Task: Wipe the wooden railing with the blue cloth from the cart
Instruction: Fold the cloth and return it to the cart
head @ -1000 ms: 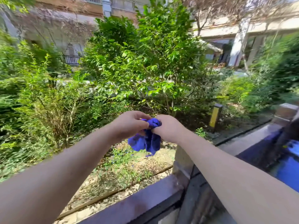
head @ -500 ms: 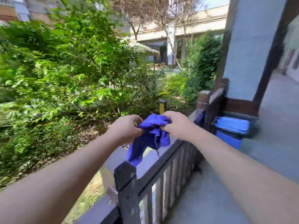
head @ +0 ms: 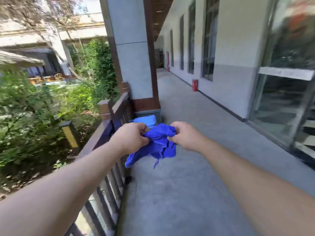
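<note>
Two bare hands, a left hand (head: 132,137) and a right hand (head: 185,135); one blue cloth (head: 157,144); one wooden railing (head: 102,133); one blue bin (head: 144,120); one grey pillar (head: 131,53); one red box (head: 195,85); one yellow garden lamp (head: 69,133)

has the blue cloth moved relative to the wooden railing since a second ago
Yes. The blue cloth, held by both hands, was out over the garden side of the wooden railing; now it hangs over the walkway floor, on the railing's inner side.
</note>
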